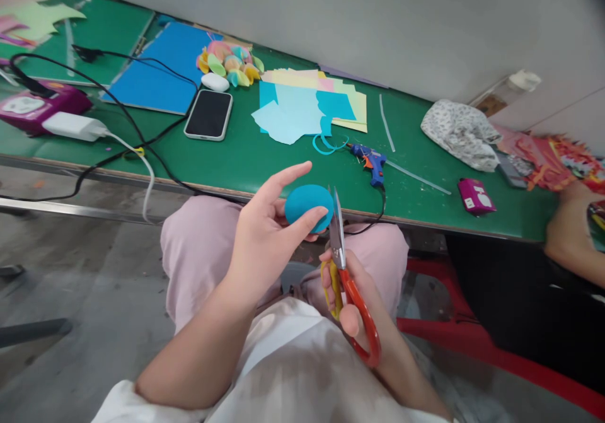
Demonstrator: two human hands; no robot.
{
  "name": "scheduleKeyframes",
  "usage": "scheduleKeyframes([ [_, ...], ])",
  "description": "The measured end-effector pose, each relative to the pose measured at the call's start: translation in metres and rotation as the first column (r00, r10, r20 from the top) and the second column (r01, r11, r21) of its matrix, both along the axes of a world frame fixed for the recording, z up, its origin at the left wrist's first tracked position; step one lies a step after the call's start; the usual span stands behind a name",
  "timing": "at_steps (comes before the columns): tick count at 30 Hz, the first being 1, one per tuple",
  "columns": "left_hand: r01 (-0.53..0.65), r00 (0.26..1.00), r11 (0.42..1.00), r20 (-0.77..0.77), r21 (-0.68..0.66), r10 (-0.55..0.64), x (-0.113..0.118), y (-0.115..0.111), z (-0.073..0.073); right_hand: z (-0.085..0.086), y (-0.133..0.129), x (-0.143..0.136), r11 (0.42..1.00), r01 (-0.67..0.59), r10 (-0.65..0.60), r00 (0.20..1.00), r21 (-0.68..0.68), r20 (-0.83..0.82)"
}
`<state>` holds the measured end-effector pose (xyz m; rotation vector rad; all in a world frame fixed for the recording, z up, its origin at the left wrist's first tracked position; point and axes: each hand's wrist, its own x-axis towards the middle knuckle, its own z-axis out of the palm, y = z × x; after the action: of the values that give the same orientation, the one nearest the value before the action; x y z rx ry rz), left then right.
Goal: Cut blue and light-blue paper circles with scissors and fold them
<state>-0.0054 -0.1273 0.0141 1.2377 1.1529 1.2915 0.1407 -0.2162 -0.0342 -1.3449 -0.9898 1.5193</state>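
Between the thumb and fingers of my left hand [269, 227] is a round piece of blue paper [305, 203], held above my lap. My right hand [357, 287] grips scissors [347, 272] with one red and one yellow handle. Their blades point up toward the table, slightly parted, beside the right edge of the paper disc. Thin curled blue paper strips [326, 145] lie on the table beyond my hands, just below a pile of coloured paper sheets [297, 111]. A blue glue gun [371, 161] rests to the right of the strips.
On the green table [265, 171] are a phone [208, 115], a white case [215, 82], paper flowers [230, 63] and a blue board [158, 67]. Cables run from a purple power strip [42, 108] at left. A glue stick [386, 122], cloth [456, 133] and another person's arm [574, 237] are at right.
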Motion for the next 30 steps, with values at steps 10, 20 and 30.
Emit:
scheduleKeyframes([
  [10, 0.019, 1.0, 1.0, -0.019, 0.0, -0.019, -0.0011, -0.001, 0.0022, 0.0018, 0.0011, -0.0014, 1.0, 0.014, -0.014, 1.0, -0.011, -0.004],
  [20, 0.007, 0.999, 1.0, -0.033, -0.008, -0.007, 0.0, -0.0004, 0.0021, 0.0021, 0.0031, -0.0027, 0.998, 0.016, -0.015, 1.0, -0.058, 0.008],
  [30, -0.005, 1.0, 1.0, 0.007, -0.008, 0.006, -0.0008, 0.0003, 0.0003, 0.0073, -0.0024, -0.0053, 0.996, 0.058, -0.058, 0.998, -0.066, 0.003],
])
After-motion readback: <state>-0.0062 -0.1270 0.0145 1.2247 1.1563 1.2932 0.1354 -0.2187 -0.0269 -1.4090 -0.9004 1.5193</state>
